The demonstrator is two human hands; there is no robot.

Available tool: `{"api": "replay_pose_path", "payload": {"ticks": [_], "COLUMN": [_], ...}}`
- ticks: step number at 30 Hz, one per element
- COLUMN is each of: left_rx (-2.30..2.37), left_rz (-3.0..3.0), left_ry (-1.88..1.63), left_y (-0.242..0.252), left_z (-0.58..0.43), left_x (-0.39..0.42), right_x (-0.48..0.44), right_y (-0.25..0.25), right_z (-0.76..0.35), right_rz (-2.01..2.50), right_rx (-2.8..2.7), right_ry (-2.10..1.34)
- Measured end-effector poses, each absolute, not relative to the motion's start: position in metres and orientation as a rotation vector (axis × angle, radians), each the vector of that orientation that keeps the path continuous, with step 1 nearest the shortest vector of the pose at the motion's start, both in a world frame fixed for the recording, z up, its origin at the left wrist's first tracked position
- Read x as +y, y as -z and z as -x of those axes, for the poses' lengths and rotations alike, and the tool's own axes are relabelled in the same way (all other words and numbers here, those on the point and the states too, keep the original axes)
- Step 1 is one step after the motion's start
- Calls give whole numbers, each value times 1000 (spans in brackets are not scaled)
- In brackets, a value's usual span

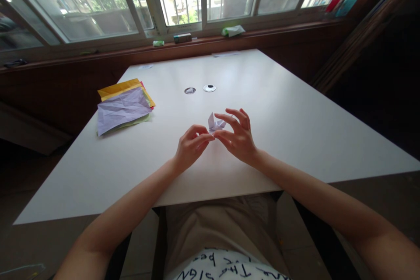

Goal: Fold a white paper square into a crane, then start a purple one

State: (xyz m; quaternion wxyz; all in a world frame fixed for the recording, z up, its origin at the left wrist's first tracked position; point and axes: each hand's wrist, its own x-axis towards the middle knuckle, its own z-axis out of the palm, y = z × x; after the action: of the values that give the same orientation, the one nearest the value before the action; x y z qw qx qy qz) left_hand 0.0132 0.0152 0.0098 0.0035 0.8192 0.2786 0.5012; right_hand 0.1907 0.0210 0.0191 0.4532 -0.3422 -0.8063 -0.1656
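Note:
A small folded piece of pale lilac paper (216,125) with upright points is held above the white table (278,135), near its middle. My left hand (194,145) pinches the paper's lower left edge between thumb and fingers. From the other side my right hand (239,137) meets it, thumb and index finger closed at the near edge of the paper, the other fingers raised and bent behind it. The fingertips of both hands nearly touch.
Creased sheets of lilac (123,108), yellow (120,87) and green paper lie stacked at the table's left. Two round fittings (190,90) (209,88) sit beyond my hands. Small packets (233,31) and a box (182,38) rest on the windowsill.

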Motion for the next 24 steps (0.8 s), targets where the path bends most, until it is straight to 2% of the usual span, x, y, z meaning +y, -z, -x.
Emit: {"api": "replay_pose_path", "payload": {"ticks": [10,24], "left_rx": [874,863], "left_rz": [-2728,-2553], "left_ry": [-1603,-1551], "left_y": [-15,-16], "left_z": [-12,-11], "left_x": [14,14], "right_x": [20,20], "right_y": [-23,-24], "right_z": [-192,-192], "right_rz": [868,870], "right_rx": [-1899,-1886], "right_ry": [381,350]}}
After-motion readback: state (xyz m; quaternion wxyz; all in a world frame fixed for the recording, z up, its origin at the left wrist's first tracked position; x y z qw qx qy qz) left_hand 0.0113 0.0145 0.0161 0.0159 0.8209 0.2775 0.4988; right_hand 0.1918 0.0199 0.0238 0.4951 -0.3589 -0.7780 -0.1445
